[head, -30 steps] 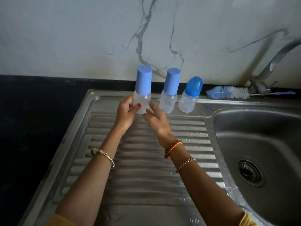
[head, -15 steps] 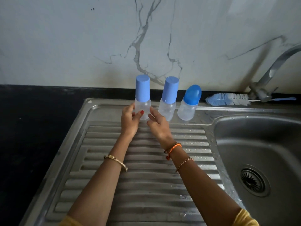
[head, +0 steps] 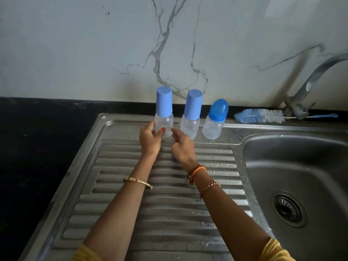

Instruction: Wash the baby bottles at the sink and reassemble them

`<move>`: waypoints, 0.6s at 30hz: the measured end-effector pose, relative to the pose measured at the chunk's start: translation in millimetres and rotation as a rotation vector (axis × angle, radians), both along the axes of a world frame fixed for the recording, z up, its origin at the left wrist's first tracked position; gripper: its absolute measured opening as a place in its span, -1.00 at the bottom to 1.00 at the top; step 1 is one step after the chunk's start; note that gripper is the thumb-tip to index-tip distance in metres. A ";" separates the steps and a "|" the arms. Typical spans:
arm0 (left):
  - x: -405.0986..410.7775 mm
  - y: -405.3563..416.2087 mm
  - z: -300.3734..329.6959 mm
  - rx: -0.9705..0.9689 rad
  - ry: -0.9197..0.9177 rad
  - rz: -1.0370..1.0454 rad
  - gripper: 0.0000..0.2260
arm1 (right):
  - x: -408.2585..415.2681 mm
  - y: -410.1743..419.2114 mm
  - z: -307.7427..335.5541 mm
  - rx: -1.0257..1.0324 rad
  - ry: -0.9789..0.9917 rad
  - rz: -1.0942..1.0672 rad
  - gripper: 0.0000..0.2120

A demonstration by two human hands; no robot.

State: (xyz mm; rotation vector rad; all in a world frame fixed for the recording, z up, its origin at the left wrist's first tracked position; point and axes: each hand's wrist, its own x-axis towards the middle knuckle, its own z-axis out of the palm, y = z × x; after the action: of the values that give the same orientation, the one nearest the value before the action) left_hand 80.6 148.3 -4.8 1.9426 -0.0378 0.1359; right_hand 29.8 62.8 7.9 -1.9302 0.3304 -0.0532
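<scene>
Three clear baby bottles with blue caps stand in a row at the back of the steel drainboard [head: 165, 194]. My left hand [head: 150, 141] grips the left bottle [head: 164, 112] low on its body, thumb across the front and fingers round its left side. My right hand [head: 182, 146] lies just right of that bottle's base, fingers relaxed, with a fingertip touching or nearly touching it. The middle bottle [head: 191, 114] has a tall cylindrical cap like the left one. The right bottle [head: 215, 122] has a rounded, darker blue cap. All three stand upright.
A blue and white bottle brush [head: 258, 115] lies along the back ledge, right of the bottles, under the tap [head: 308, 87]. The sink basin [head: 273, 166] with its drain [head: 288, 208] is at the right. Black counter [head: 37, 147] runs along the left. A marbled wall rises behind.
The left bottle has gone down and back from mid-air onto the drainboard, beside the other two. My right hand has eased its hold to a light touch.
</scene>
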 end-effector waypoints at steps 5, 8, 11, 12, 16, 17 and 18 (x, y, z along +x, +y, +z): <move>-1.4 0.4 2.1 0.014 -0.009 0.046 -0.66 | -0.9 0.6 3.8 -0.019 -0.002 0.011 -0.43; -4.6 -0.9 5.6 0.006 0.001 0.073 -0.64 | -2.8 -0.7 7.6 -0.023 -0.009 -0.001 -0.44; -11.1 -1.9 7.6 -0.022 0.007 0.094 -0.62 | -7.1 0.4 8.3 -0.003 -0.015 -0.024 -0.45; -12.8 -1.8 7.7 -0.038 0.019 0.111 -0.61 | -7.6 0.2 6.7 0.003 -0.024 -0.037 -0.46; -20.3 1.7 9.6 -0.107 0.068 0.123 -0.60 | -11.5 0.7 2.5 0.005 -0.021 -0.055 -0.49; -24.7 2.8 9.0 -0.118 0.072 0.115 -0.61 | -14.0 1.3 2.2 -0.009 -0.022 -0.058 -0.51; -28.0 4.7 7.0 -0.148 0.069 0.115 -0.62 | -14.2 0.1 1.4 -0.018 -0.041 -0.071 -0.54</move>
State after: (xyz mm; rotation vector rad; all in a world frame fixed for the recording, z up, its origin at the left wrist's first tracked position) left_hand 52.6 153.0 2.2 1.8004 0.1270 0.1438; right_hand 15.7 62.9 9.3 -1.9320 0.3719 -0.1432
